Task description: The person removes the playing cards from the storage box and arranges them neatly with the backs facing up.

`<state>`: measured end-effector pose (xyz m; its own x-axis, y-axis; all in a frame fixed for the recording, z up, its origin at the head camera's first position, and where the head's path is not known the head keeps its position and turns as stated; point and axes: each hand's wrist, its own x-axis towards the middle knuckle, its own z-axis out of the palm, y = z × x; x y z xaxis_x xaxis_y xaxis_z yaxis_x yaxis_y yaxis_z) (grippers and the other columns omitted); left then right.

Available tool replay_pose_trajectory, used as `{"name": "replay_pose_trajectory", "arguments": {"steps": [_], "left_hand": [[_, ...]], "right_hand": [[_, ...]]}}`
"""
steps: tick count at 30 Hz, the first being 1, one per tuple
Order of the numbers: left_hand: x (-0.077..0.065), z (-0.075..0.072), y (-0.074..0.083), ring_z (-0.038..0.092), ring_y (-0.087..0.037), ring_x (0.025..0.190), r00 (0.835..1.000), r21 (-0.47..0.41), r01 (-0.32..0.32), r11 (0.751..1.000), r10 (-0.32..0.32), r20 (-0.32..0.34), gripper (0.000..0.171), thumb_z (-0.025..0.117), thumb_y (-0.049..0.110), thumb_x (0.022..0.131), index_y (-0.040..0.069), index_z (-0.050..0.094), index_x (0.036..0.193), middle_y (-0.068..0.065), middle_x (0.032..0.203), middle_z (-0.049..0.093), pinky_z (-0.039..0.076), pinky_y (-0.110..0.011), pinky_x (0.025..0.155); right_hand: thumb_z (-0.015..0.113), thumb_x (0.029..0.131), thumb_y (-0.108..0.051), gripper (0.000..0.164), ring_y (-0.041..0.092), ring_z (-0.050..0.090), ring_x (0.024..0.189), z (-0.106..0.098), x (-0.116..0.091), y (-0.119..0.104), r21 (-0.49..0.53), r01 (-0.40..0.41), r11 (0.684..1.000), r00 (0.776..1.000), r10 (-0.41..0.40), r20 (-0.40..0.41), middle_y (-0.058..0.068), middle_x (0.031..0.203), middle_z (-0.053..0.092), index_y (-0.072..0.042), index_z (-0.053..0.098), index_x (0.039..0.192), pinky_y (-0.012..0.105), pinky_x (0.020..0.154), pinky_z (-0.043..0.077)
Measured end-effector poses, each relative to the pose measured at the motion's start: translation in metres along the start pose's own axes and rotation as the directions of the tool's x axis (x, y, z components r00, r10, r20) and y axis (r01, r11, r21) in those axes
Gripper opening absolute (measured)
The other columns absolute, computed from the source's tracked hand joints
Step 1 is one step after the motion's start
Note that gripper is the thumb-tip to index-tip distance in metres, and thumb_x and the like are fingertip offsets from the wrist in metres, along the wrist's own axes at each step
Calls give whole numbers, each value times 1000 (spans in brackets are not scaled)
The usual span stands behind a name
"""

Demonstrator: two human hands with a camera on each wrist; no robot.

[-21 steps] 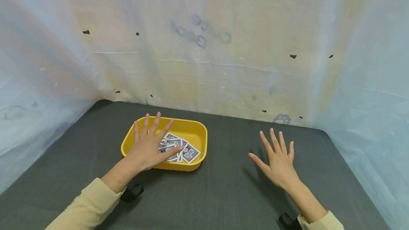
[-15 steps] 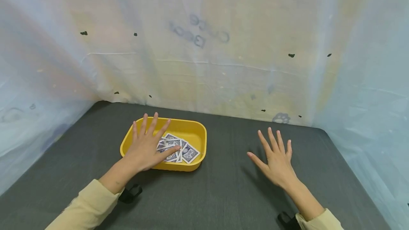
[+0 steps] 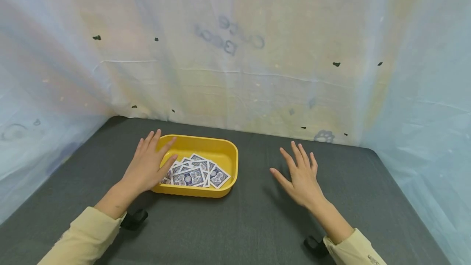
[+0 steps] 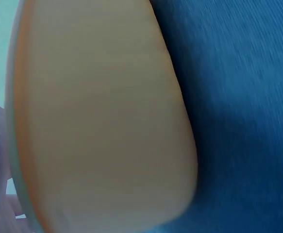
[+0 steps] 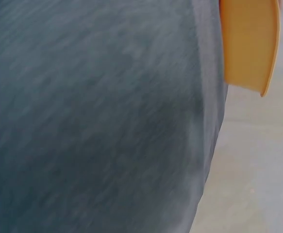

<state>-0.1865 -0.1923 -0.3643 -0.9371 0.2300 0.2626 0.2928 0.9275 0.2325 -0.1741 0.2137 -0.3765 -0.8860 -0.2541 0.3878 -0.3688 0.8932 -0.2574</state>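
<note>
The yellow tray [image 3: 191, 192] is the reference for all positions; left and right are as seen in the head view. The tray stands on the dark surface [image 3: 250, 220] with its long axis running left to right. The blue-and-white patterned cards [image 3: 188, 177] lie inside it in an overlapping, fanned spread along the front wall, backs visible; the long direction of the spread roughly follows that of the tray. The left hand [image 3: 145, 169] is the nearer hand. It overlaps the left end of the tray in the head view, fingers extended and thumb held apart, gripping nothing. The cards lie to the right of its thumb, and the hand hides part of their left edge. Contact between this hand and the tray rim cannot be confirmed; the left wrist view shows mainly the outer wall, close up. The right hand [image 3: 299, 179] is positioned to the right of the tray, well apart from it and above the surface. Its fingers are spread and extended toward the far side, holding nothing, with the thumb directed toward the tray; the cards therefore lie to its left, beyond the tray's right wall.
</note>
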Motion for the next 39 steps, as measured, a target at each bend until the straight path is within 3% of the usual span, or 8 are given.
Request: {"name": "replay_pose_trajectory", "arguments": {"steps": [9,24,33,39], "left_hand": [[-4,-4,-19,11,-52,140,999,31,29,999,-31,44,57,45,38,101,13,32,151,-34,153,14,7,-64,113],[-12,-7,-51,13,-54,139,995,-50,56,997,-51,91,50,40,33,103,16,34,150,-34,153,16,8,-66,111],[-15,-8,-59,14,-58,136,987,-129,86,988,-67,145,50,37,34,104,15,34,150,-35,153,14,13,-71,106],[-15,-5,-62,18,-60,134,988,-254,99,962,-64,142,51,38,35,104,14,33,151,-35,152,17,19,-75,100]], "right_hand": [[57,93,-49,67,36,12,146,11,7,-15,19,48,999,999,-48,-13,18,158,19,-13,40,147,62,112,6],[60,92,-46,66,32,11,147,16,12,-33,80,72,994,997,-74,20,15,159,18,-13,42,146,58,114,7],[60,92,-46,65,32,13,147,16,25,-51,137,89,987,995,-93,25,15,158,21,-12,43,145,58,113,11],[58,94,-44,62,33,16,146,15,34,-61,185,97,978,993,-106,42,14,158,21,-13,42,145,60,112,16]]}}
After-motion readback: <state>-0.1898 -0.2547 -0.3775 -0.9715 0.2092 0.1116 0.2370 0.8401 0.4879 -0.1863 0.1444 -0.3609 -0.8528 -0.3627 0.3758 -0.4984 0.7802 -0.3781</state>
